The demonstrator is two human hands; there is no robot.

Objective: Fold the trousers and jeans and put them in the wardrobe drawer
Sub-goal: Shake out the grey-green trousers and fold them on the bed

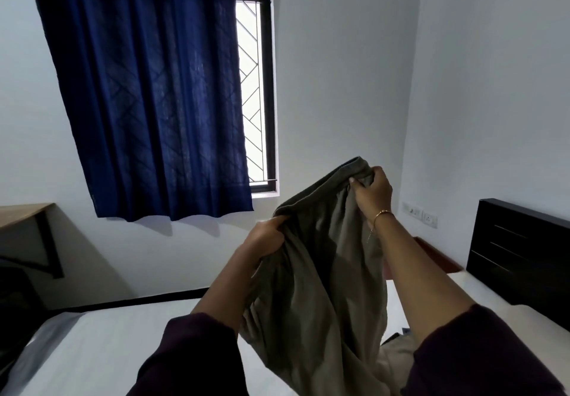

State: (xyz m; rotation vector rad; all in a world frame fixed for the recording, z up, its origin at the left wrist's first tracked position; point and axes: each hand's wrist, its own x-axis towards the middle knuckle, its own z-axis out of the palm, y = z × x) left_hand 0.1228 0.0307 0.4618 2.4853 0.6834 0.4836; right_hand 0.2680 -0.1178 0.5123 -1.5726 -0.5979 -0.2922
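Both hands up — the left hand and right hand hold the olive trousers by the waistband above the bed, fingers curled tight into cloth. Folding is just starting — next, probably lay them flat, legs matched.

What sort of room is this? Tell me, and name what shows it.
Most likely a bedroom. A bed with a white sheet and a dark headboard fills the foreground, and a blue curtain hangs over a barred window. Both hands hold up olive trousers.
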